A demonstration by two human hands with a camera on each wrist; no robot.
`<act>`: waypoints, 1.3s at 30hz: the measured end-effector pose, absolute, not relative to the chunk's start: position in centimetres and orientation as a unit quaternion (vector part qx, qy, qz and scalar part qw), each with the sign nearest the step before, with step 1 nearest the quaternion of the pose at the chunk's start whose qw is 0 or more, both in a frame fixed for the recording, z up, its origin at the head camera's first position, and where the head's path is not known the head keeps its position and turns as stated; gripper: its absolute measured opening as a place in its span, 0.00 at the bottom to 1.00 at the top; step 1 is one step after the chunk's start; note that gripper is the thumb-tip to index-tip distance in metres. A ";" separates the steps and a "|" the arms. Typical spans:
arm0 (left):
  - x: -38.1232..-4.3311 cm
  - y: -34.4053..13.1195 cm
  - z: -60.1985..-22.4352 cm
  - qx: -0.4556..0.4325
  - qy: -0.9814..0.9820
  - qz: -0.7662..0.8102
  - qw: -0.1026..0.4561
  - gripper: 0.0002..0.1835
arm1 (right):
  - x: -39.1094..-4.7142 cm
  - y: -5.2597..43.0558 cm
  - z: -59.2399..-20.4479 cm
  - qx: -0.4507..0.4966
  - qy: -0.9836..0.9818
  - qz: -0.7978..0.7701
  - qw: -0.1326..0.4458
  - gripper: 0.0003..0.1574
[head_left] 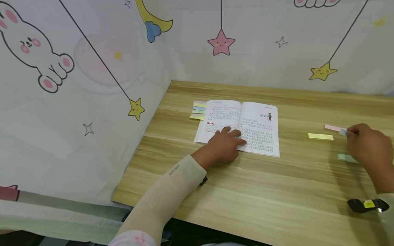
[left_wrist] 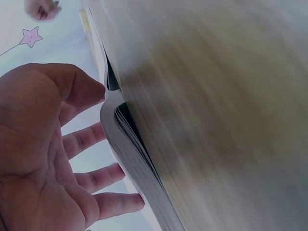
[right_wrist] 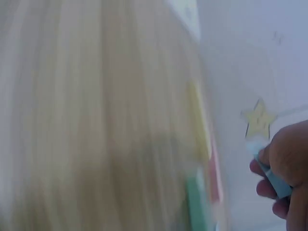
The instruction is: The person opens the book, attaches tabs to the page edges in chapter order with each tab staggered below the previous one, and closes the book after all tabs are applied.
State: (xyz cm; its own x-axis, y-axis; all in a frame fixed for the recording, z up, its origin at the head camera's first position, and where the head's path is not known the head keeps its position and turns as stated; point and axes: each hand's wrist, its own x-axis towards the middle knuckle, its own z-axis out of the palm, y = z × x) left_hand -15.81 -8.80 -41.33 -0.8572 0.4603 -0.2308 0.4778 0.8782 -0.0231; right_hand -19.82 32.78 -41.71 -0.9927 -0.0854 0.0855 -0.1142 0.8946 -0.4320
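Note:
An open book (head_left: 258, 126) lies on the wooden table, with several coloured sticky tabs (head_left: 198, 112) sticking out past its left edge. My left hand (head_left: 223, 145) rests on the lower part of its pages near the spine, fingers spread. In the left wrist view those fingertips touch the page close to the book's bottom edge (left_wrist: 139, 163). Off to the right, my right hand (head_left: 369, 147) pinches a light blue sticky note pad (right_wrist: 275, 178) between thumb and fingers, above the table. Its pale end shows beyond the fingertips in the head view.
Near the right hand lie a yellow sticky note pad (head_left: 320, 137), a pink one (head_left: 332, 128) and a green one (head_left: 347, 158), the green partly hidden by the hand. A printed cloth (head_left: 252, 65) hangs behind the table and along its left side.

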 end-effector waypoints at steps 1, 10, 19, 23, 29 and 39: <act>-15.8 -8.7 -41.3 0.240 0.963 -0.041 0.111 0.25 | -20.0 31.5 -41.2 0.045 -0.979 0.196 0.022 0.25; -15.9 -7.9 -41.3 0.226 0.966 -0.045 0.118 0.24 | -21.4 23.4 -41.8 0.135 -0.946 0.293 -0.033 0.28; -15.8 -8.0 -40.9 0.221 0.967 -0.043 0.124 0.24 | -23.5 19.4 -44.4 0.160 -0.942 0.293 -0.037 0.17; -15.7 -8.0 -40.8 0.222 0.966 -0.042 0.125 0.25 | -23.8 19.0 -45.1 0.159 -0.943 0.286 -0.051 0.16; -15.8 -8.0 -40.8 0.222 0.966 -0.043 0.125 0.25 | -24.0 19.0 -45.6 0.163 -0.945 0.278 -0.055 0.14; -15.9 -8.0 -41.0 0.220 0.967 -0.044 0.123 0.25 | -24.0 19.1 -45.6 0.169 -0.944 0.276 -0.065 0.14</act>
